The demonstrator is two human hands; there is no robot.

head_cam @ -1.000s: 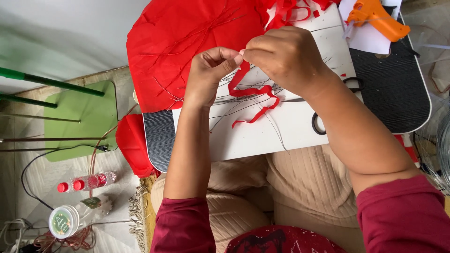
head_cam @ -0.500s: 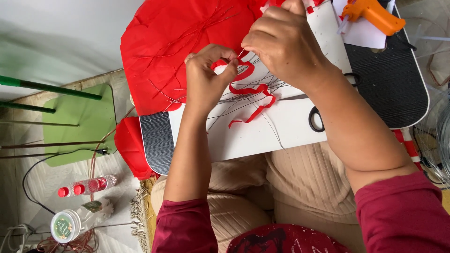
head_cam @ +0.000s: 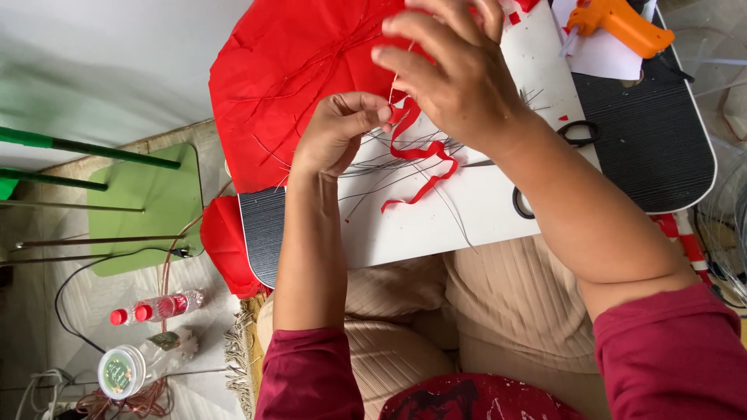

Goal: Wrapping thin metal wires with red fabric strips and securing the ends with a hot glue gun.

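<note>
While pinched, red strip (head_cam: 416, 152) between both hands' fingertips (head_cam: 381, 117)

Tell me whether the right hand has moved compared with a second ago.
Yes. The right hand rose toward the far edge of the white board, farther from the scissors, while the camera shifted little.

Left hand (head_cam: 338, 132), fingers pinched on the top end of a curling red ribbon strip (head_cam: 416, 159); right hand (head_cam: 451, 74) above it, fingertips closed on a thin thread; white sheet (head_cam: 436, 218) on a black ribbed board (head_cam: 654, 148) laid across the lap; red fabric (head_cam: 296, 78) spread beyond, thin wires lying over it; black scissors (head_cam: 576, 136) partly hidden by the right forearm; orange glue gun (head_cam: 622, 23) at the board's far corner; green stool (head_cam: 144, 206) and red-capped bottles (head_cam: 156, 307) on the floor to the left.
</note>
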